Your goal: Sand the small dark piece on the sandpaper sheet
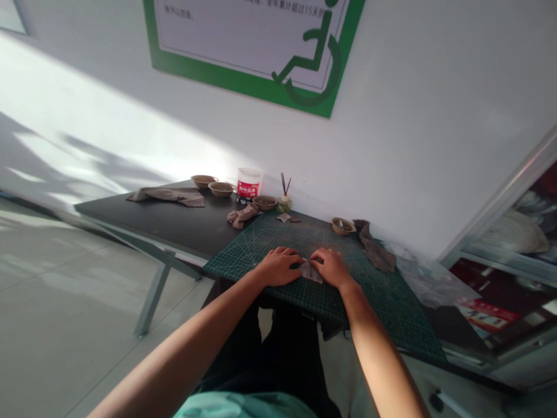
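Observation:
Near the front edge of the green cutting mat, a small grey-brown piece of cloth lies between my hands. My left hand rests on the mat with its fingers curled, thumb and fingertips at the cloth's left side. From the other side my right hand pinches the cloth's upper right edge. Exactly how the fingertips grip is too small to make out. Farther back on the mat lie a light cloth scrap and a darker scrap.
Along the wall stand bowls, a white-and-red tub and a small jar with sticks. Another bowl sits right, beside a brown cloth and clear plastic. More cloths lie left.

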`<state>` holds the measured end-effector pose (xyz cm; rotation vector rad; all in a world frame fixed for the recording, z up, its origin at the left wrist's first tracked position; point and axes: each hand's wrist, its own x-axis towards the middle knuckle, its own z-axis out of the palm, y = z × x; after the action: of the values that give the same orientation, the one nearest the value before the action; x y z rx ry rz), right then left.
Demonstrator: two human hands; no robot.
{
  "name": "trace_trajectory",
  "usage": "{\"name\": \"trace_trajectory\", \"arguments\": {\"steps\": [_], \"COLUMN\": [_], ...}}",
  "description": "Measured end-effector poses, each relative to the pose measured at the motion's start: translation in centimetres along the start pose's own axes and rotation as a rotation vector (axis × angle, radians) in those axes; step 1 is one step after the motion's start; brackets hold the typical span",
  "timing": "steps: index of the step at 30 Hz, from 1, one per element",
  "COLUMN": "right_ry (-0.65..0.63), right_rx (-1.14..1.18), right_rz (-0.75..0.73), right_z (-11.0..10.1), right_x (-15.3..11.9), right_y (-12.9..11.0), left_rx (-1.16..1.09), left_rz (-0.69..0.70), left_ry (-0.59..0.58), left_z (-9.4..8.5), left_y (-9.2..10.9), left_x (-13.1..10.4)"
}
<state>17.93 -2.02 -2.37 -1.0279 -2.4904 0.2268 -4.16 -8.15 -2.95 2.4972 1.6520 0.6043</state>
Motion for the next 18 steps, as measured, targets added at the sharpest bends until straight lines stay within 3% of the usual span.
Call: {"name": "trace_trajectory", "arguments": {"steps": [6,11,18], "right_ry": [-0.074,-0.007,-0.089], "right_rx": [0.026,0.002,0.042], "right_rz": [-0.085,0.001,-0.075], "right_z": [-0.56,-0.37,-0.78], "right_x": [-0.95,-0.03,-0.73], "right_y": [-0.01,0.20,-0.23], "left_rx": [0.005,0.010,0.004], "left_rz": [0.000,-0.010,-0.001], "left_ry": [0.000,0.001,0.006], "left_z": [-0.10,-0.05,-0.15], "left_y": [0.21,0.16,0.26], "left_x": [-0.11,-0.14,-0.17]}}
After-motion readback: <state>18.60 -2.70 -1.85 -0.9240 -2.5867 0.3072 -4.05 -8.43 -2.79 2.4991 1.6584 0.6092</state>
